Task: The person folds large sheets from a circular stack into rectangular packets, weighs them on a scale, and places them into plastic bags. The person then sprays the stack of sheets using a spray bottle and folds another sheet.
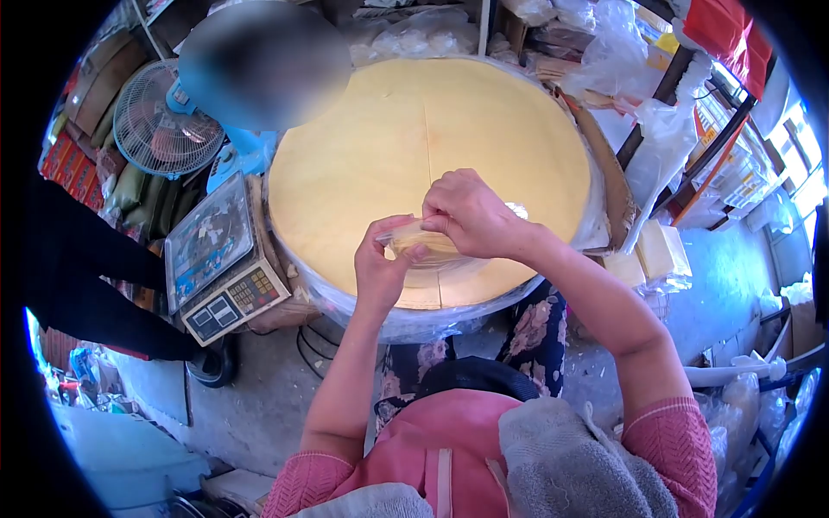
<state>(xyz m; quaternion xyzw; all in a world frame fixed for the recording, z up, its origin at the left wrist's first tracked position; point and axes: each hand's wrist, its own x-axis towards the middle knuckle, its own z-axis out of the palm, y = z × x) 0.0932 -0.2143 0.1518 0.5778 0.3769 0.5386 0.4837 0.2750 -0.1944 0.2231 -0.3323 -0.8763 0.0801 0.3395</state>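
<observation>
Above the near part of a round yellow table [363, 147], my two hands meet at a clear plastic bag [453, 262] with something pale inside that I cannot make out. My left hand [384, 259] grips the bag's left end between thumb and fingers. My right hand [471, 211] pinches the bag's upper edge with its fingertips, the back of the hand turned up. The rest of the bag spreads to the right, partly hidden under my right hand and wrist.
A digital scale [233, 298] stands left of the table, with a fan [168, 116] behind it. A person's dark trouser leg [95, 259] is at the far left. Yellowish packs in plastic [663, 252] lie at the right. Plastic bags [423, 34] are piled behind the table.
</observation>
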